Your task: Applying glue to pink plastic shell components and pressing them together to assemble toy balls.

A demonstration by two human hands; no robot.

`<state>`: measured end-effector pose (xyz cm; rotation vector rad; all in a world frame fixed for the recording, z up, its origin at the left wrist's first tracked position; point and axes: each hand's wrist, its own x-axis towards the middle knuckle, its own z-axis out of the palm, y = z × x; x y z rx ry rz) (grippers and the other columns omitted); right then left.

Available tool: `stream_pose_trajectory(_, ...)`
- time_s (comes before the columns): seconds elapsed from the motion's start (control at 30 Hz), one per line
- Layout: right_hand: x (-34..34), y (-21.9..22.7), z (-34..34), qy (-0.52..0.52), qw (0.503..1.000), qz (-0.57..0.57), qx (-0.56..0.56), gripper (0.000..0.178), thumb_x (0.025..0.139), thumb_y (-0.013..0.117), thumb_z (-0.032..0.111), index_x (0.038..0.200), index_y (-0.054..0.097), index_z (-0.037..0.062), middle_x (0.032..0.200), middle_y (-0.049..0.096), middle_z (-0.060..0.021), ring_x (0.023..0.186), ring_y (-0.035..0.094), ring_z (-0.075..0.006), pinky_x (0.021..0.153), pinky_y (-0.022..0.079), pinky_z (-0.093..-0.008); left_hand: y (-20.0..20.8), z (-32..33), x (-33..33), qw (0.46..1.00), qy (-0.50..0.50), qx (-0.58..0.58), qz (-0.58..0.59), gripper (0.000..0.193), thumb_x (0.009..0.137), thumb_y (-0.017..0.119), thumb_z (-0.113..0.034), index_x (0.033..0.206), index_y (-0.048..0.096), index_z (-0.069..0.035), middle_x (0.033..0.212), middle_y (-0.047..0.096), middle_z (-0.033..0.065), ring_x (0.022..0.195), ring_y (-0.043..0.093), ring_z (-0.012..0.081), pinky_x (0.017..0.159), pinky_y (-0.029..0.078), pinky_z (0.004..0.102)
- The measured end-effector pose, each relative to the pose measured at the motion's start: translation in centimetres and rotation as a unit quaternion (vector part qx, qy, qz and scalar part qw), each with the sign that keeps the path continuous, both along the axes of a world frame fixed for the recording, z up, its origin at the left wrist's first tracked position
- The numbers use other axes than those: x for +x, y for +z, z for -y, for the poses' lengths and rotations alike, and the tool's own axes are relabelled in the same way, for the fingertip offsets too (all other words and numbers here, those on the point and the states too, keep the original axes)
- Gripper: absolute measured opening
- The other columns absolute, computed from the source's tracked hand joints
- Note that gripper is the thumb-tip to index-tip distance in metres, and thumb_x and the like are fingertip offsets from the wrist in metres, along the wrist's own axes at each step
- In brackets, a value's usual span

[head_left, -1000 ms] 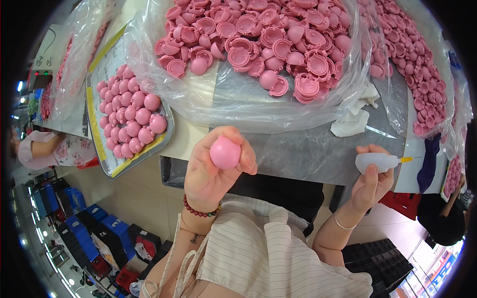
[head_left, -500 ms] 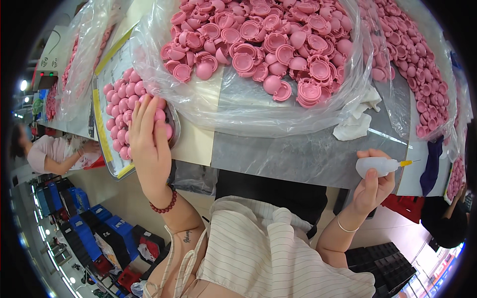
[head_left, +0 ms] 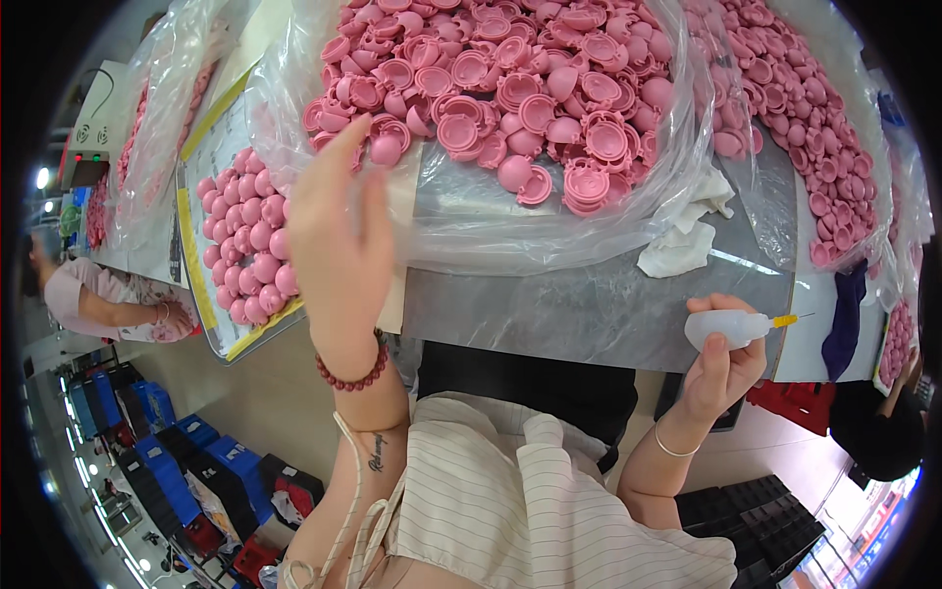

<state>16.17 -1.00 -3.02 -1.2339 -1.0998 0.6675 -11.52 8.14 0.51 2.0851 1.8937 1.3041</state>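
Observation:
My right hand (head_left: pixel 726 363) grips a small white squeeze bottle (head_left: pixel 724 328) with a yellow needle tip, held sideways over the table's front edge, the needle pointing right. My left hand (head_left: pixel 343 236), smeared by motion, is raised with fingers stretched out, and nothing shows in it. Beside it on the left stands a tray (head_left: pixel 228 346) holding rows of closed pink balls (head_left: pixel 245 236); my hand hides its right side. Beyond my fingertips lies a heap of open pink ball shells (head_left: pixel 510 88) on clear plastic (head_left: pixel 549 245).
A crumpled white tissue (head_left: pixel 679 245) lies right of the plastic. Another pile of pink shells (head_left: pixel 810 128) is at the far right, near a dark purple cloth (head_left: pixel 844 324). One person (head_left: pixel 108 299) works at the left; another (head_left: pixel 878 427) is at the right edge.
My left hand has lifted off the balls in the tray and moved right toward the shell heap. My right hand still holds the bottle in much the same pose.

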Motion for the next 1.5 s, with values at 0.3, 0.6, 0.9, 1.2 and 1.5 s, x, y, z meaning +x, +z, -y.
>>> stream_pose_trajectory(0.3, 0.7, -0.3, 0.1, 0.034, 0.999, 0.017, 0.015, 0.033, 0.075, 0.055, 0.017, 0.095, 0.049, -0.0077, 0.082, 0.056, -0.0167, 0.077, 0.056, -0.0216, 0.071, 0.044, -0.0299, -1.4, -0.4, 0.4, 0.995, -0.045, -0.065, -0.052, 0.033, 0.068, 0.059, -0.001, 0.1, 0.051, 0.0, 0.089, 0.053, 0.0102, 0.065, 0.052, 0.0197, 0.061, 0.043, 0.0278)
stream_pose_trajectory(0.6, -4.1, 1.6, 1.4, 0.075, 0.99, -0.118, -0.006, 0.043, 0.077, 0.052, 0.042, 0.086, 0.044, 0.0006, 0.083, 0.054, -0.0219, 0.05, 0.049, -0.0174, 0.047, 0.042, -0.0239, -2.1, 5.9, 7.3, 0.719, -0.371, -0.223, 0.543, 0.031, 0.074, 0.063, -0.019, 0.093, 0.054, 0.004, 0.119, 0.035, 0.0256, 0.081, 0.055, 0.02, 0.073, 0.047, 0.0343)
stream_pose_trajectory(0.9, -4.5, 0.6, 2.1, 0.257, 0.926, -0.276, 0.024, 0.029, 0.076, 0.054, 0.013, 0.098, 0.044, -0.0031, 0.095, 0.055, -0.0206, 0.079, 0.057, -0.0228, 0.069, 0.047, -0.0321, -2.8, 8.7, 9.1, 0.57, -0.344, -0.309, 0.679, 0.034, 0.076, 0.06, -0.007, 0.105, 0.044, 0.0, 0.112, 0.046, 0.0257, 0.096, 0.053, 0.0234, 0.082, 0.044, 0.0326)
stream_pose_trajectory(1.2, -6.2, 2.3, 2.1, 0.105, 0.976, -0.182, -0.049, 0.042, 0.078, 0.054, 0.037, 0.089, 0.04, -0.0008, 0.062, 0.054, -0.0117, 0.047, 0.048, -0.0135, 0.046, 0.041, -0.0225, -3.8, 8.6, 8.5, 0.695, -0.393, -0.276, 0.535, 0.054, 0.069, 0.069, -0.013, 0.111, 0.039, 0.002, 0.107, 0.05, 0.0195, 0.093, 0.054, 0.0203, 0.08, 0.044, 0.0303)
stream_pose_trajectory(1.5, -3.3, 2.1, 0.8, -0.031, 0.986, -0.035, 0.16, 0.051, 0.075, 0.055, 0.035, 0.104, 0.041, -0.0033, 0.059, 0.035, -0.0006, 0.047, 0.027, -0.0089, 0.041, 0.018, -0.0212, -3.3, 8.9, 8.5, 0.552, -0.375, -0.299, 0.682, 0.05, 0.069, 0.069, -0.015, 0.109, 0.042, -0.001, 0.106, 0.049, 0.0243, 0.082, 0.058, 0.0186, 0.068, 0.051, 0.027)
